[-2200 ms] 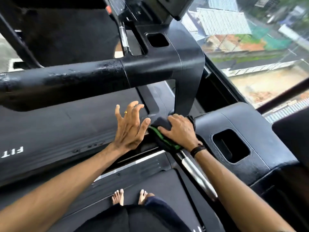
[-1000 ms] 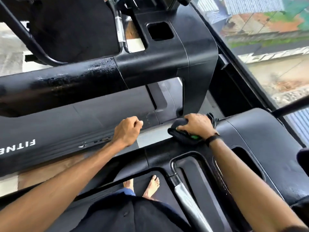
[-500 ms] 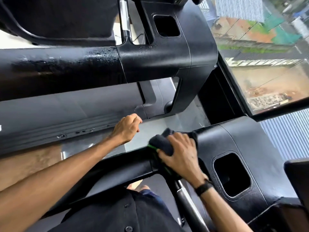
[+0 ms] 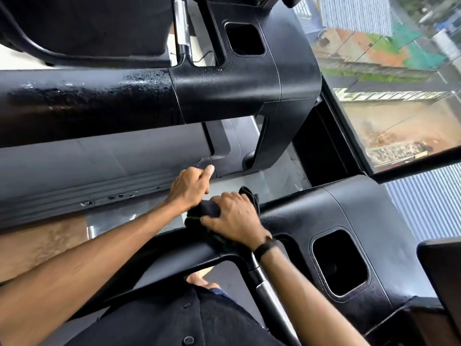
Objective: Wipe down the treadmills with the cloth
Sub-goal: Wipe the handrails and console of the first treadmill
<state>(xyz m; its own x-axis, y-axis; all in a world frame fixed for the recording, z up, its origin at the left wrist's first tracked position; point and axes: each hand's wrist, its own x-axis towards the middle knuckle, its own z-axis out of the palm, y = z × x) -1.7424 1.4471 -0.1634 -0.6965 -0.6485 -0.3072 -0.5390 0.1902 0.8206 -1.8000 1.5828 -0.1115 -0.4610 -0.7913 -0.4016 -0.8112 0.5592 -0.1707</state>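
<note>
Right now the cloth (image 4: 203,213), dark with a thin green edge, is bunched on top of the near treadmill's black handlebar (image 4: 154,250), close to where that bar meets the moulded console housing (image 4: 349,211). The right hand (image 4: 234,221) lies over it, fingers curled down around the wad and pressing it onto the bar; a dark band sits on that wrist. A loose corner of fabric sticks up beyond the knuckles.

The left hand (image 4: 190,187) is just beside the cloth on its left and seems to touch its edge. Its fingers are folded in a loose fist with the thumb raised, and I cannot see that it holds anything.

The relation that matters: the bar's long axis runs leftward and toward the person from the cloth, under the left forearm, while the housing with its rectangular cup recess (image 4: 339,263) lies to the right. The right hand is already on the cloth, so it is the one to carry any stroke, either way along that axis. A sweep to the left would probably need the left arm lifted clear.

Beyond the hands, a second treadmill's thick crossbar (image 4: 87,101) spans the view, its surface beaded with droplets, which suggests it is not yet dried. To the right a window (image 4: 399,96) looks down on rooftops.
</note>
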